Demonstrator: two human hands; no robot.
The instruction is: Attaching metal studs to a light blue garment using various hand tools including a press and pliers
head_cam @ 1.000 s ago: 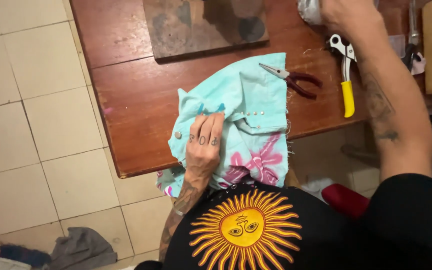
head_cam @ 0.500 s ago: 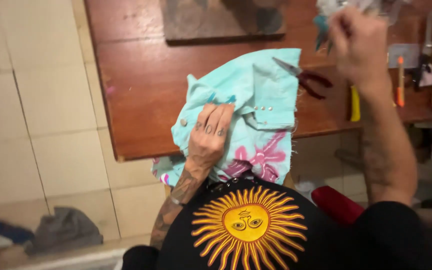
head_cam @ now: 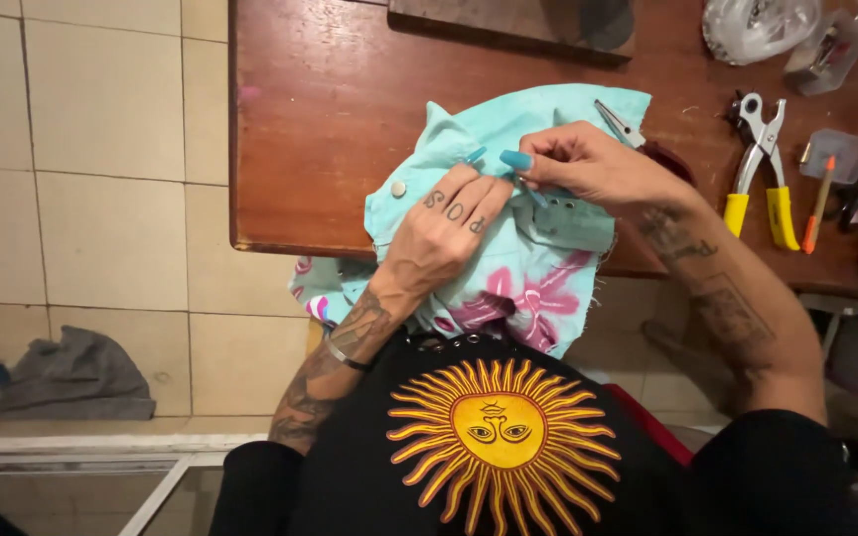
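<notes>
Soft, crumpled turquoise garment [head_cam: 508, 213] with pink flower print and small metal studs, draped over the near edge of a reddish-brown wooden bench [head_cam: 320, 129], lower part hanging off toward the lap. Left hand [head_cam: 449, 223] pressed flat on the cloth, fingers together and extended, not gripping. Right hand [head_cam: 588, 164] just beside it, fingertips touching, thumb and forefinger pinched on a fold of the fabric near the studs. Slim pliers with dark red handles [head_cam: 638, 139] partly hidden behind the right hand, lying at the cloth's far edge. Yellow-handled punch pliers [head_cam: 762, 169] of bright metal to the right, well apart from the cloth; thin orange-tipped tool [head_cam: 818, 203] beside them. Half a second ago, right hand raised above the bench away from the cloth; now lowered onto it, meeting the left.
</notes>
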